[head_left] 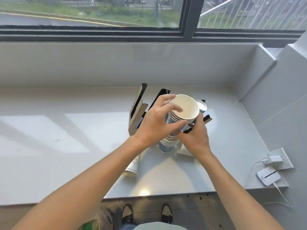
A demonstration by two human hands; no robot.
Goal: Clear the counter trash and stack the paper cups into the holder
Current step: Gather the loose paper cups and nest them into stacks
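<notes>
A nested stack of smooth white paper cups [183, 112] is pinched in the left grip [156, 123]. The right grip [196, 138] is pressed around the slotted cardboard holder [137, 117] near the glossy tabletop's [66, 138] far edge.

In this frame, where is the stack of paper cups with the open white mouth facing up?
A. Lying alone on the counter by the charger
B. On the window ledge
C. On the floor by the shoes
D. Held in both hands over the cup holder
D: the left hand and right hand both grip the stack of paper cups above the cup holder.
</notes>
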